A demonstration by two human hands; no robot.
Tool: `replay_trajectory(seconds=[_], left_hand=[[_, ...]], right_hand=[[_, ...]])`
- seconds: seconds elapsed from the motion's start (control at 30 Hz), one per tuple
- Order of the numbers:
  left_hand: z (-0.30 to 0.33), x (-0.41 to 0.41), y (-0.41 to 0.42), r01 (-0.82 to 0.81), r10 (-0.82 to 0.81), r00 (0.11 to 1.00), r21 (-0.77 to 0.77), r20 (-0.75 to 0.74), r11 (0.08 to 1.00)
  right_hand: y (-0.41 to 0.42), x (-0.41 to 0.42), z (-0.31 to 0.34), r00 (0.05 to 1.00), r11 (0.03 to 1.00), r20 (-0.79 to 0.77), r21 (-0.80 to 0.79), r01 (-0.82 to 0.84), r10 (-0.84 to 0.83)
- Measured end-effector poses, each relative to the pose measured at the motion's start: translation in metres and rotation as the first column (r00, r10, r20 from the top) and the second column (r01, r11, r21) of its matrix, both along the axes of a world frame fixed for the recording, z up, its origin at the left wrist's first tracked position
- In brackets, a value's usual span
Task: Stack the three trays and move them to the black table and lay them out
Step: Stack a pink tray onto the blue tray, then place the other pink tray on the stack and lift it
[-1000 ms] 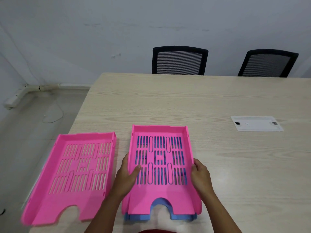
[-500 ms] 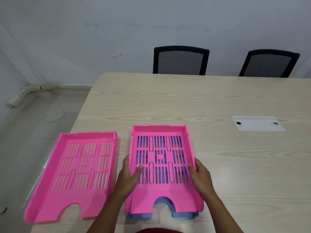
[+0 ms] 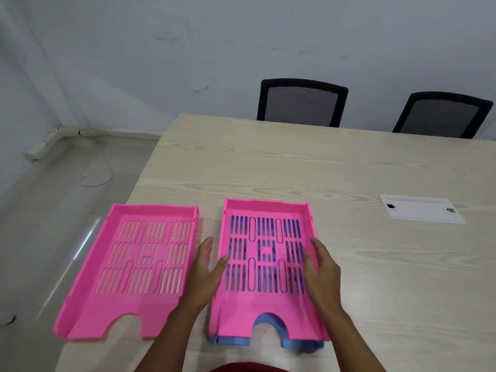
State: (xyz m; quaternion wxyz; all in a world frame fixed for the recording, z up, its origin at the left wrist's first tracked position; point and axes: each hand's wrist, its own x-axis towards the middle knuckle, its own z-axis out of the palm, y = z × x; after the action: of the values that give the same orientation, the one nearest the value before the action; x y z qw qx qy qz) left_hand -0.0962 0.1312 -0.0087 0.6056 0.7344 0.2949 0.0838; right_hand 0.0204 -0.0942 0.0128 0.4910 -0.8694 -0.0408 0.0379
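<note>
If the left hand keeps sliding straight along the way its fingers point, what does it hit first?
Probably nothing: the left hand points up the gap between the lone pink tray and the stacked pink tray, onto bare table. Depth is unclear.

1 head view, high and close, faces forward-down over light table (image 3: pixel 295 167) toward wall (image 3: pixel 188 36).

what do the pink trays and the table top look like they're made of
Pink trays: likely moulded plastic, smooth and slightly glossy, given the uniform colour, thin walls and cleanly cut slots. Table top: pale wood-grain surface, matte; the even printed-looking grain suggests laminate rather than solid wood, though that's uncertain.
</note>
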Motion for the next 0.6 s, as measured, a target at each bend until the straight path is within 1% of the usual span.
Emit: replay_trajectory(seconds=[0.1,0.17,0.33,0.47,0.6], left_hand=[[0.002,-0.005,0.015,-0.042,0.043,0.998,-0.027,0.041,0.999],[0.004,-0.012,0.026,-0.075,0.078,0.995,-0.041,0.061,0.996],[0.006,-0.038,0.058,-0.110,0.110,0.990,-0.008,0.090,0.994],[0.005,-0.066,0.088,-0.152,0.151,0.985,0.014,0.088,0.988],[0.003,-0.093,0.124,-0.207,0.203,0.976,0.040,0.080,0.978]], right_hand=[[0.026,-0.006,0.002,0.998,0.998,0.039,-0.015,-0.054,0.055],[0.047,-0.014,0.002,0.994,0.994,0.037,-0.003,-0.105,0.105],[0.100,-0.044,0.003,0.974,0.973,0.031,0.035,-0.227,0.226],[0.142,-0.068,0.005,0.941,0.941,0.021,0.030,-0.338,0.338],[0.181,-0.088,0.001,0.922,0.921,0.009,0.034,-0.388,0.387]])
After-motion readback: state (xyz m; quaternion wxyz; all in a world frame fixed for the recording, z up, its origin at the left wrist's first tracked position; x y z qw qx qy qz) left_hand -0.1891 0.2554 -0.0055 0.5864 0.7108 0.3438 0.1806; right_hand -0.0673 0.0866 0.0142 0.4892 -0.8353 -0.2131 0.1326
